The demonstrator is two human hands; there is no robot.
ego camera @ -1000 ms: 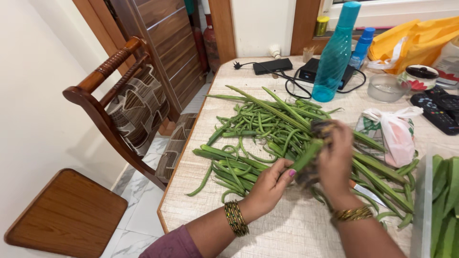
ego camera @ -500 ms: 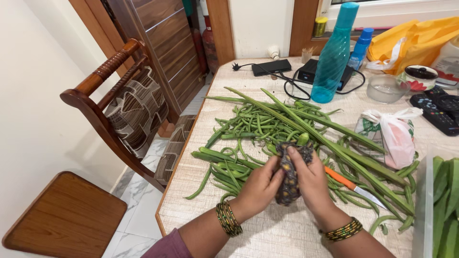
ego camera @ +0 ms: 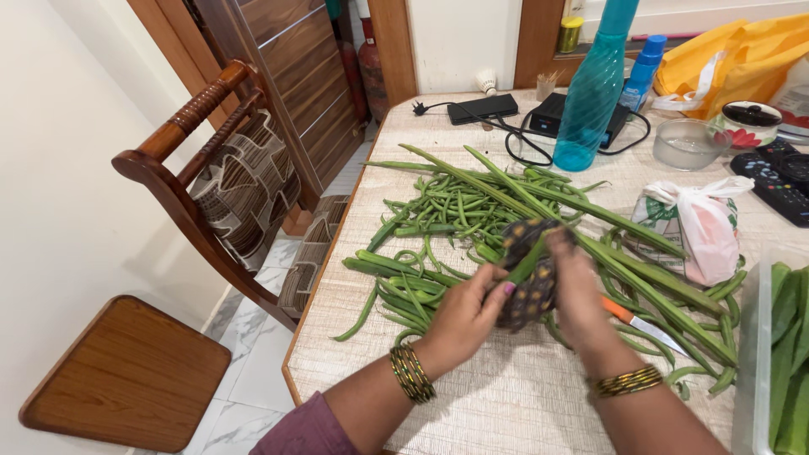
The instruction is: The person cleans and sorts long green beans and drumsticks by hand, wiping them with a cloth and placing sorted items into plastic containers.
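1. My left hand (ego camera: pixel 462 316) grips one end of a green vegetable (ego camera: pixel 527 263).
2. My right hand (ego camera: pixel 577 291) clasps a dark patterned cloth (ego camera: pixel 529 291) around it.
3. A green bean pile (ego camera: pixel 447 219) lies just beyond on the tabletop (ego camera: pixel 506 396).

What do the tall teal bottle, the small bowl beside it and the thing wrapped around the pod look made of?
Bottle: likely plastic, translucent, glossy teal. Bowl: clear glass or plastic, see-through. Cloth: dark patterned fabric, matte and crumpled, held by both hands around the pod.
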